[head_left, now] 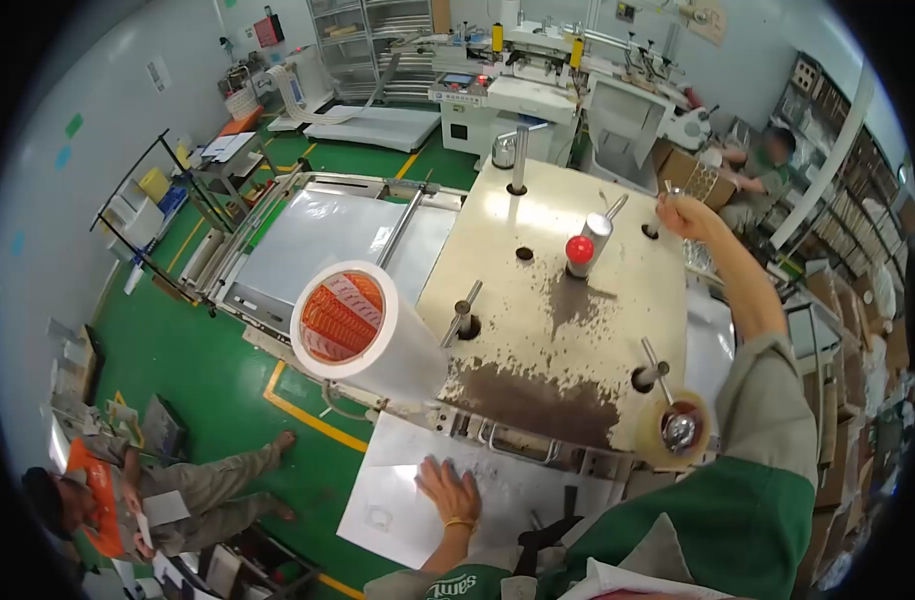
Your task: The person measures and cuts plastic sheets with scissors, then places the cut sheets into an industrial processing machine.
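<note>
My left hand (449, 492) lies flat, fingers spread, on a white sheet (392, 505) at the front of the machine. My right hand (685, 216) reaches to the far right corner of the worn cream machine top (477, 250). Its fingers are closed around a metal bar handle (669, 188) on a post there; most of the handle is hidden by the hand. Similar posts with crossbars stand at the other corners, such as the T-handle (463, 312) on the left. A red knob (579, 250) sits near the middle of the top.
A large white roll (402, 340) stands on the left edge of the top, and a tape roll (674, 432) at the near right corner. Left is a flat bed (322, 235). One person (192, 495) is at lower left, another (762, 170) by a cardboard box (692, 175).
</note>
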`<state>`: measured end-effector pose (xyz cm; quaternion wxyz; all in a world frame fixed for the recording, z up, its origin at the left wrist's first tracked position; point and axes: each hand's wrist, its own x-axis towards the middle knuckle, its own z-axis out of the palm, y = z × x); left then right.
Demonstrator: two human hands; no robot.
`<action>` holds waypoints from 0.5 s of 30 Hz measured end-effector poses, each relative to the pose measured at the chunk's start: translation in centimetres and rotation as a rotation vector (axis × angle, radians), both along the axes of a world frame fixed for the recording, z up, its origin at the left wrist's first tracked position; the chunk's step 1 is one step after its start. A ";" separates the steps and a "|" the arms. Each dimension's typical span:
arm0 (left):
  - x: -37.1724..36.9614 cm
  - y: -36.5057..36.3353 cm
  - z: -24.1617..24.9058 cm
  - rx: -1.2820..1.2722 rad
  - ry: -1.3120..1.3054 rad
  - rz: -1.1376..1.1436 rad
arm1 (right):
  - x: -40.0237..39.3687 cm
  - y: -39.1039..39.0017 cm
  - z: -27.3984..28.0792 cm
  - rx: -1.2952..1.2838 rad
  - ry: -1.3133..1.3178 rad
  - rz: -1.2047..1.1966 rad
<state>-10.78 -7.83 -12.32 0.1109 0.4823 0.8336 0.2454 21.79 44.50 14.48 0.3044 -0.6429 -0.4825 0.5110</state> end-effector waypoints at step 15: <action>0.5 0.2 -0.9 0.116 0.085 -0.005 | 2.8 1.2 5.8 0.397 -0.678 0.889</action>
